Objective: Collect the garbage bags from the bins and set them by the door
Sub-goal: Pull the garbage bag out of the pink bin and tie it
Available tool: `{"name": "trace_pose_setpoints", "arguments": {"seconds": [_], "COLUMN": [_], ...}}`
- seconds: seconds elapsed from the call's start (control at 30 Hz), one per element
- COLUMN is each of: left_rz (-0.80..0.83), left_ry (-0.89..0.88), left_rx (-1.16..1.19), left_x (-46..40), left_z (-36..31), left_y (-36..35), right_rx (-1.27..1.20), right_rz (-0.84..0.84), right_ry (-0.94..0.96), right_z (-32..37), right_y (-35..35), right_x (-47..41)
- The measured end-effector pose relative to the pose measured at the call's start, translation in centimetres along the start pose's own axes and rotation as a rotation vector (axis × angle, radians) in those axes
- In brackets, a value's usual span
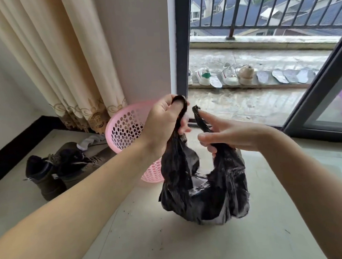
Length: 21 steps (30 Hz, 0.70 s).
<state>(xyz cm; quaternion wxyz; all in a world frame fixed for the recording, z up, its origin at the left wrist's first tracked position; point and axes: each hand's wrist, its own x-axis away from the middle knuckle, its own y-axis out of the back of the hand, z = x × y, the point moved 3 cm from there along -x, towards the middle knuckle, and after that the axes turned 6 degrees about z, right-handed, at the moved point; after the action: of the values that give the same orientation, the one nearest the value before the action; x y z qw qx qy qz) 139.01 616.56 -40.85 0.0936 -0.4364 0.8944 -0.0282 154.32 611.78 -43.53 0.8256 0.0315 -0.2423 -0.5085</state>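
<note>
Head view, bag: a black garbage bag (pixel 205 191) hung above the floor (pixel 132 240), in front of the pink bin (pixel 124 129).
Left hand (pixel 165 119): closed around one twisted handle.
Right hand (pixel 226 134): pinched the other handle, forefinger extended.
Hidden: bag contents; bin partly behind the left arm.
Writing: none readable on the shoes (pixel 218 75) outside the door.

One head-worn camera looks forward and down, close over both forearms, facing the floor (pixel 192 247) and open balcony door (pixel 181 39).
</note>
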Motion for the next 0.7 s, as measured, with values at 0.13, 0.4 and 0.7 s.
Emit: {"name": "trace_pose_setpoints", "arguments": {"seconds": [0.13, 0.4, 0.7], "left_rz": [0.069, 0.133, 0.090], "left_ry": [0.025, -0.140, -0.054], "left_rx": [-0.332, -0.876, -1.062], "left_x": [0.4, -0.2, -0.4], "left_z": [0.5, 0.8, 3.4], "left_y": [-2.0, -0.6, 1.3], "right_rx": [0.181, -0.120, -0.231], "right_rz": [0.080, -0.340, -0.357], "right_ry": [0.067, 0.108, 0.082], "right_z": [2.2, 0.2, 0.3], "right_y": [-2.5, -0.7, -0.8], "right_x": [-1.0, -2.3, -2.4]}}
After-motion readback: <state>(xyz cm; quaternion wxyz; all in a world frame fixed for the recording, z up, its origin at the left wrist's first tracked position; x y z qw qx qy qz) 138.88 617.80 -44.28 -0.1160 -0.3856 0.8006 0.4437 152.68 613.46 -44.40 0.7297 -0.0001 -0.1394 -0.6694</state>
